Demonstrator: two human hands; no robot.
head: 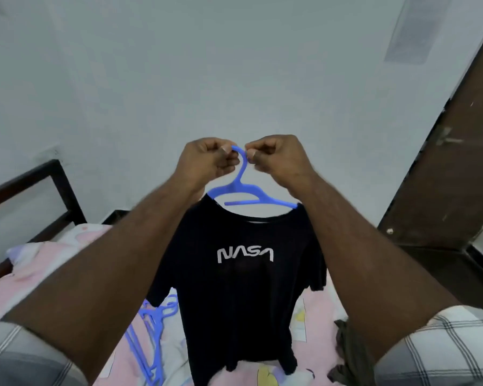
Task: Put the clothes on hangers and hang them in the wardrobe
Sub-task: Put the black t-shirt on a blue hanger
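Note:
A black T-shirt with white NASA lettering hangs on a blue plastic hanger, held up in the air in front of me above the bed. My left hand pinches the hook of the hanger from the left. My right hand pinches the same hook from the right. The hanger's shoulders sit inside the shirt's neckline, and the shirt hangs straight down with its front toward me.
Several spare blue hangers lie on the pink bedsheet at lower left. A dark olive garment lies crumpled on the bed at lower right. A dark bed frame stands left; a brown wooden door stands right.

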